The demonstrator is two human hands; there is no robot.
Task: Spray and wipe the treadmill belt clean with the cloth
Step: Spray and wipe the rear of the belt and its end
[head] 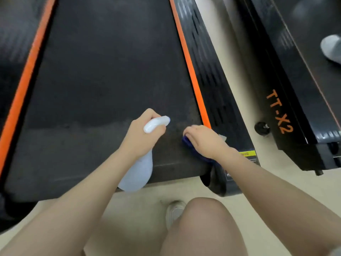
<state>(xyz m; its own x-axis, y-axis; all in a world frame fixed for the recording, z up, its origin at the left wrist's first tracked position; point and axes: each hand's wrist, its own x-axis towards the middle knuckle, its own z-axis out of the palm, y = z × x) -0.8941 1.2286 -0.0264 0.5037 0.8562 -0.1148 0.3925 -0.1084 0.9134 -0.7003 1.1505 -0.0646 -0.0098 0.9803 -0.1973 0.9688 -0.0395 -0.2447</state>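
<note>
Black rubber fills most of the view: the treadmill belt point(103, 85) runs from the near end up toward 12 o'clock, edged on both sides by orange strips point(188, 63). A pale, hazy patch crosses the belt near its near end, at about 9 o'clock from the hands.

The left hand point(142, 133) is curled round the neck of a translucent spray bottle point(137, 174), whose white head point(156, 123) points toward 2 o'clock while its body hangs down over the belt's near edge. The right hand point(204, 139) lies with fingers fairly straight on a dark blue cloth point(188, 143), pressing it onto the belt at the right-hand corner, just beside the orange strip. Part of the cloth trails under the wrist toward 5 o'clock.

At 2 o'clock stands a second treadmill point(295, 100) marked "TT-X2". A bare knee point(201, 226) and a light shoe point(174, 211) show at 6 o'clock on the cream floor point(140, 204).
</note>
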